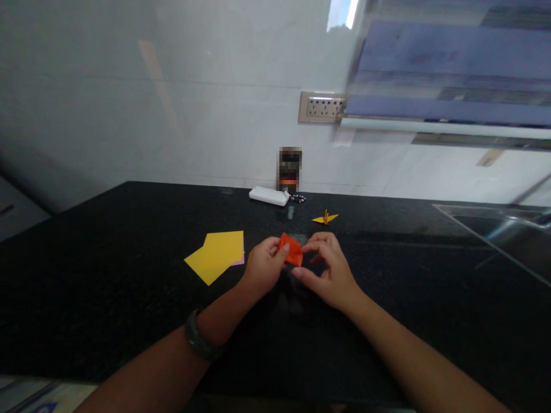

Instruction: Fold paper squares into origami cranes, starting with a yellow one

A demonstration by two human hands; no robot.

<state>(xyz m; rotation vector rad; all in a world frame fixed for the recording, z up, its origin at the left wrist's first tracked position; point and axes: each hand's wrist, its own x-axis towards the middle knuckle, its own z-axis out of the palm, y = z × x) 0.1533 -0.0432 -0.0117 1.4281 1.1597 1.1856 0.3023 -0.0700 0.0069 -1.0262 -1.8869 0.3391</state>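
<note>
A small folded piece of orange paper [294,252] is pinched between the thumb and fingers of my left hand [266,265], just above the dark countertop. My right hand [330,272] is at the paper's right side, thumb and fingers apart; its fingertips come close to the edge, and I cannot tell if they touch it. A dark band circles my left wrist. Left of my hands lie overlapping sheets of yellow paper [219,252], with a pink edge showing beneath. Beyond my right hand stands a folded yellow paper crane [326,218].
A white oblong device [269,195] with a beaded strap [298,198] lies near the wall, below a blurred-out dark object [289,168]. At the right is a metal sink [495,223]. A socket panel [322,108] sits on the tiled wall [193,126].
</note>
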